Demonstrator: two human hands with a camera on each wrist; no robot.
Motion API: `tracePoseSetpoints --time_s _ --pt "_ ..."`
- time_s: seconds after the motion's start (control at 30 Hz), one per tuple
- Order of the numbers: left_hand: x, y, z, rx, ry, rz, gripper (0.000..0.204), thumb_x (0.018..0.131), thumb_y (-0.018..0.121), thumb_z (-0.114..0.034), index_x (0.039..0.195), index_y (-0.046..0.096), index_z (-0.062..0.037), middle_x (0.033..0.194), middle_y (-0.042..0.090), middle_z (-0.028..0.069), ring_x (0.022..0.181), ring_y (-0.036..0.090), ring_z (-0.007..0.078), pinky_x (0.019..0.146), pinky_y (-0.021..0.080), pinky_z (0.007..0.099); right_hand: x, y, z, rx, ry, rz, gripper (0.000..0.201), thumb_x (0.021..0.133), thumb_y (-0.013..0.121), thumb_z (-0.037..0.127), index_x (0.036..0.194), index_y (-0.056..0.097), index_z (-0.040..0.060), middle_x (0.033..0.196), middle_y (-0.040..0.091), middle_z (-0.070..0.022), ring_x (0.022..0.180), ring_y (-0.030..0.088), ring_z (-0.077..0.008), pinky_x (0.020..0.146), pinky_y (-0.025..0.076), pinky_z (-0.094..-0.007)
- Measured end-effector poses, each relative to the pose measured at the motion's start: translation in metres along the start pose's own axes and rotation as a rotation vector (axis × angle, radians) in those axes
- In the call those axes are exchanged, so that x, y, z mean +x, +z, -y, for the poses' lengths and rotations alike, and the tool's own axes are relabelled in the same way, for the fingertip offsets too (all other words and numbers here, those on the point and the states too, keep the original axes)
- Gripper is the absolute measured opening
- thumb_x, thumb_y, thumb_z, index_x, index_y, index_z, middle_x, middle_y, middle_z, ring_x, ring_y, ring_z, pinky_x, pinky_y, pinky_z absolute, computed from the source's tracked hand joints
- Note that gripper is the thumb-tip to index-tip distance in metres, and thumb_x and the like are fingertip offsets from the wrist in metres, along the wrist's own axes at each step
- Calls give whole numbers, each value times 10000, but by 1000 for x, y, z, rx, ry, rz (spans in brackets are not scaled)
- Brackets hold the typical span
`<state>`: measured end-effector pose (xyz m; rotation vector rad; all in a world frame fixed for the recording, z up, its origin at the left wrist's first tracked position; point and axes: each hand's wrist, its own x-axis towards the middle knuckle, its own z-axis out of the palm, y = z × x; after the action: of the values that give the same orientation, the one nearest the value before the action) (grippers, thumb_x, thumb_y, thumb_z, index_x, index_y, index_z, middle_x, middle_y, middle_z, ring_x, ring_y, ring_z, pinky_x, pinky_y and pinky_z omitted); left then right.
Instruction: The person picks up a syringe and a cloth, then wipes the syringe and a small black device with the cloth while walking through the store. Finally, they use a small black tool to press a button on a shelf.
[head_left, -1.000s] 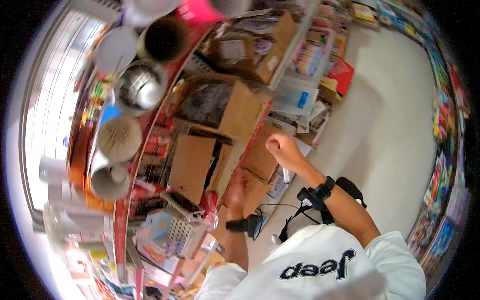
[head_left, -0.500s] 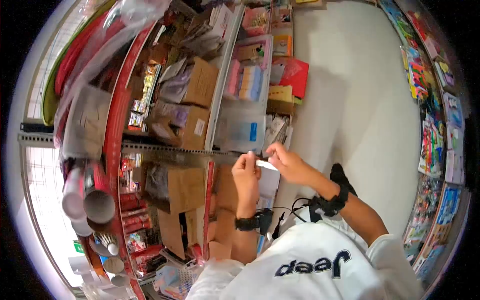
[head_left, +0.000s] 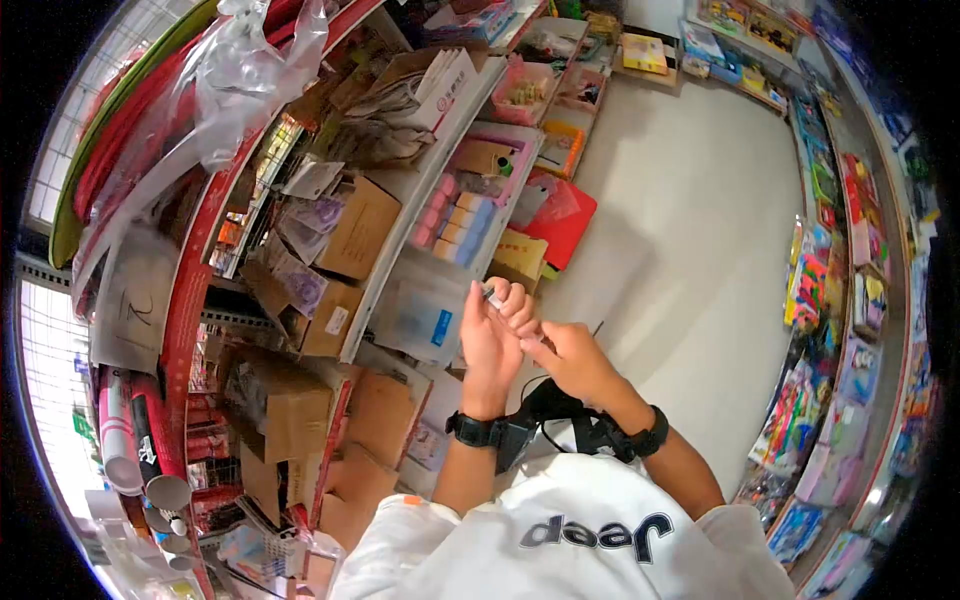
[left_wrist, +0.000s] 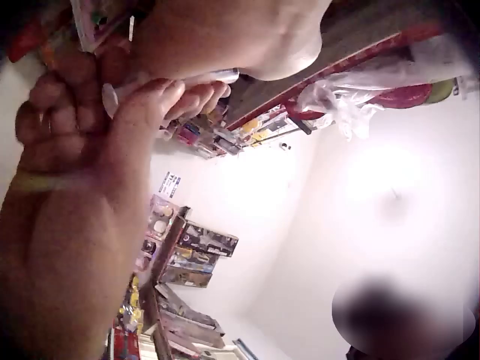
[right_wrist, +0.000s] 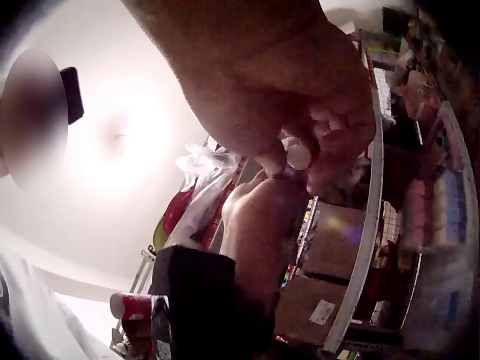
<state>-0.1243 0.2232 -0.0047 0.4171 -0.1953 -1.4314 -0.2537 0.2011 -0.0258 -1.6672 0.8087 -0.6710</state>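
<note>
In the head view my left hand (head_left: pixel 490 345) has its fingers curled round a small, slim white-and-clear tube (head_left: pixel 492 297), which shows beside the thumb. My right hand (head_left: pixel 582 368) touches the left from the right side, thumb and fingers bent at its lower edge. The left wrist view shows the tube (left_wrist: pixel 214 76) running between the hands, with a round flared end near the left thumb. A round pale end (right_wrist: pixel 298 156) sits between the thumb and fingers of my right hand (right_wrist: pixel 277 82) in the right wrist view. The hands cover the tube's middle.
Shelving with cardboard boxes (head_left: pixel 360 230), a clear plastic bin (head_left: pixel 410 305) and trays stands at left. Rolls (head_left: pixel 120 430) and plastic-wrapped goods lie further left. A red item (head_left: pixel 568 225) juts toward the aisle floor (head_left: pixel 690 210); packaged goods (head_left: pixel 790 420) line the right shelves.
The hands, apart a second ago, have come together with the tube between them. The left fingers have since curled round it, and the head view has shifted along the shelves.
</note>
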Motion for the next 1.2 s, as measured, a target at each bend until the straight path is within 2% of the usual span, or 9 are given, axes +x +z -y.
tracePoseSetpoints --time_s 0.2,0.27,0.57,0.6,0.7,0.73,0.83,0.93,1.2 --pt "92 -19 -2 -144 -102 -183 314 888 380 -352 662 361 -135 525 272 -39 432 245 93 384 220 247 56 -34 -5 -128 111 -31 330 846 604 296 728 556 -7 623 559 -215 561 565 -370 520 425 -435" --pt "134 -24 -7 -200 -145 -307 307 850 394 -334 610 351 -148 492 257 -44 398 222 88 357 195 246 87 -45 -9 -339 -3 -101 277 840 611 244 707 566 6 563 548 -171 507 550 -324 486 422 -392" --pt "289 -65 -53 -482 -189 -301 312 762 465 -338 547 347 -145 459 276 -32 363 235 106 354 216 242 215 -86 -12 -642 -124 -161 201 794 614 196 686 588 28 570 564 -151 540 579 -342 495 456 -422" --pt "298 -73 -63 -419 -169 -262 282 752 490 -286 557 352 -136 473 284 -28 378 252 112 363 218 250 222 -87 -12 -657 -112 -141 201 792 615 197 681 591 30 571 569 -146 539 582 -339 495 459 -422" --pt "313 -86 -88 -321 -101 -466 239 754 483 -229 577 355 -134 488 284 -27 386 251 111 367 211 256 239 -92 -9 -691 -97 -35 209 790 619 216 675 605 41 570 580 -131 523 589 -325 494 467 -417" --pt "316 -91 -94 -440 -95 -368 217 766 470 -204 594 354 -141 496 278 -30 388 237 102 367 196 257 246 -91 -13 -707 -149 -17 222 797 618 236 674 614 52 566 582 -125 513 594 -314 490 472 -412" --pt "328 -91 -104 -281 22 -551 207 755 472 -208 597 357 -141 497 270 -32 392 229 98 367 188 255 269 -95 -6 -736 -170 66 243 815 599 257 684 625 54 567 584 -127 514 594 -317 483 471 -415" --pt "333 -99 -110 -614 -53 -420 208 743 484 -217 595 363 -135 497 269 -35 387 224 102 368 183 259 295 -101 -11 -759 -194 170 262 835 576 278 714 634 53 566 583 -138 517 593 -327 479 465 -425" --pt "361 -79 -87 -445 -80 -363 215 748 468 -244 590 377 -129 486 273 -26 383 238 112 369 211 275 346 -117 -3 -827 -247 258 315 834 582 329 754 630 28 588 589 -176 545 600 -352 504 476 -441"
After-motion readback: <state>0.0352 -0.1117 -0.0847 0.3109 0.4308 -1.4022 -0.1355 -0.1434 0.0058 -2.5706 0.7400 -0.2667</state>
